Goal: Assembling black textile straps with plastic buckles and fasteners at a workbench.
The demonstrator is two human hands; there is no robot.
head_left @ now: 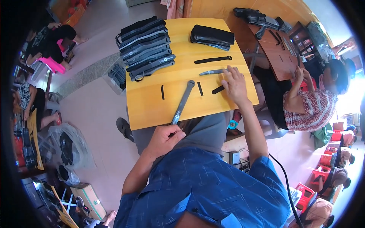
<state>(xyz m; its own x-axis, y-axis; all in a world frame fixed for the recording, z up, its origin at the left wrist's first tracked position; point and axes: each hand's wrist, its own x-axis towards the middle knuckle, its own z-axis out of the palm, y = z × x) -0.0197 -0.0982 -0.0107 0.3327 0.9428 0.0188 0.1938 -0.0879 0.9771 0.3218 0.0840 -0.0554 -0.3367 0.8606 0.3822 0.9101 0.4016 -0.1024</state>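
My left hand (164, 140) is closed at the table's near edge, pinching the lower end of a grey strap (184, 99) with a small white print. From there the strap runs up across the yellow table (146, 112) to its rounded, holed end. On the right side my right hand (235, 86) rests with fingers spread, its fingertips by a second grey strap (211, 72). A black strap (218, 89) lies partly hidden beneath that hand. Farther back lies a longer black strap (213, 59) with a round end. Two short black strips, one left (162, 92) and one right (200, 88), flank the held strap.
A tall row of bundled grey and black straps (146, 47) fills the table's far left; a black strap bundle (212, 36) lies far right. At right a co-worker (310, 102) sits by a brown table (272, 57). A black cable (283, 173) runs beside my right side.
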